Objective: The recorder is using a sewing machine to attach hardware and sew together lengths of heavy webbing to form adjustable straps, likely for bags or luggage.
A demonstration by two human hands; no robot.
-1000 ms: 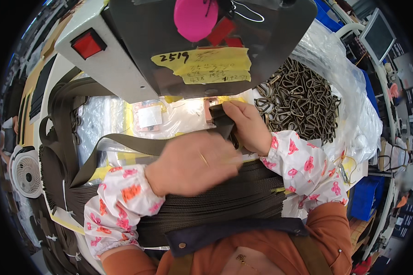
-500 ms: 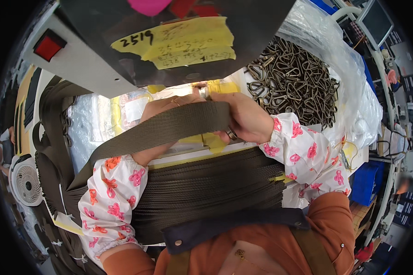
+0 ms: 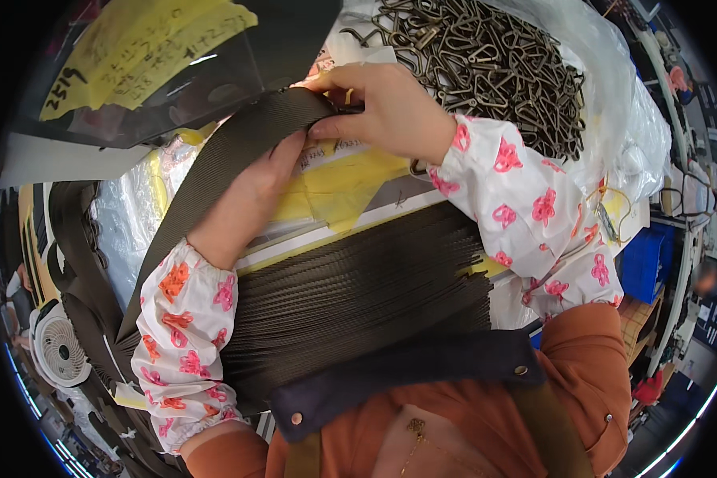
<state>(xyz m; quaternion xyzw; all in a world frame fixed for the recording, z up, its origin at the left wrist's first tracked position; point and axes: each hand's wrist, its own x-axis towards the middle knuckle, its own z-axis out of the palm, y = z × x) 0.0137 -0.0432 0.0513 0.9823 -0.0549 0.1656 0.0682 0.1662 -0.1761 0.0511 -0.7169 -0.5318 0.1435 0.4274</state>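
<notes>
A long dark olive webbing strap (image 3: 229, 151) curves up from the bundle at the left to beneath the dark machine head. My right hand (image 3: 394, 110) pinches it near its far end between thumb and fingers. Close beside it, my left hand (image 3: 272, 169) holds the strap from its near side, with most of the fingers hidden by the webbing. The exact end of the strap is hidden at the machine. In front of my body lies a thick stack of similar webbing straps (image 3: 358, 291), fanned out in layers.
Bronze-coloured metal snap hooks (image 3: 486, 68) are heaped on clear plastic at the far right. The dark machine head (image 3: 295, 36), with yellow tape on it, overhangs the far left. Yellow tape (image 3: 334, 187) covers part of the work surface. A white fan (image 3: 60, 346) stands left, a blue bin (image 3: 644, 263) right.
My view has shifted, so the machine head now sits further left. Both hands have moved away from me with the strap, its end now under the machine head, and my right hand shows its back.
</notes>
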